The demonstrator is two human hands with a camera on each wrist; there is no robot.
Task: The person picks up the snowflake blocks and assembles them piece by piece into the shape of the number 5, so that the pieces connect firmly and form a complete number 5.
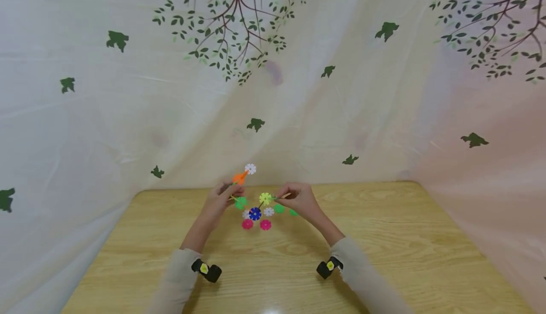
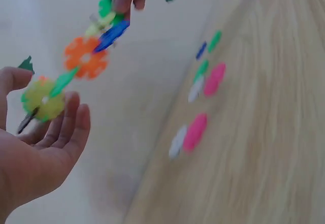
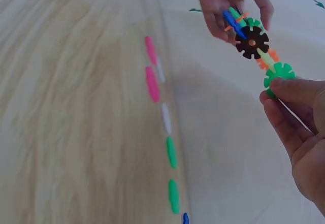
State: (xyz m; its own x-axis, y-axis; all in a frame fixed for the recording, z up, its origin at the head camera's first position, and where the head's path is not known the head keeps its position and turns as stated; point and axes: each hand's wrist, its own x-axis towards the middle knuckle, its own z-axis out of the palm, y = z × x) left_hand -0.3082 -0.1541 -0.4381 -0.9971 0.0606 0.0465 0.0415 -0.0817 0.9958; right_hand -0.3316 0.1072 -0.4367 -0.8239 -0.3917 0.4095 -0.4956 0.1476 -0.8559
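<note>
A branching chain of notched plastic snowflake discs spans the space between my hands above the table. In the right wrist view my right hand (image 3: 304, 125) pinches a green disc (image 3: 279, 72) at one end between thumb and fingers. Further along are a black disc (image 3: 252, 42) and a blue disc (image 3: 233, 22). My left hand (image 2: 48, 155) is around the other end, thumb and fingers apart and loosely bent about a yellow-green disc (image 2: 35, 99); any contact is unclear. An orange disc (image 2: 86, 58) sits mid-chain. In the head view a white disc (image 1: 250, 168) sticks up highest.
Loose discs lie near the far edge of the wooden table (image 1: 384, 238): two pink discs (image 1: 266, 225), white discs (image 1: 268, 211), green discs (image 1: 279, 208) and a small blue disc (image 2: 201, 50). A pale cloth (image 1: 298, 129) printed with leaves hangs behind the table.
</note>
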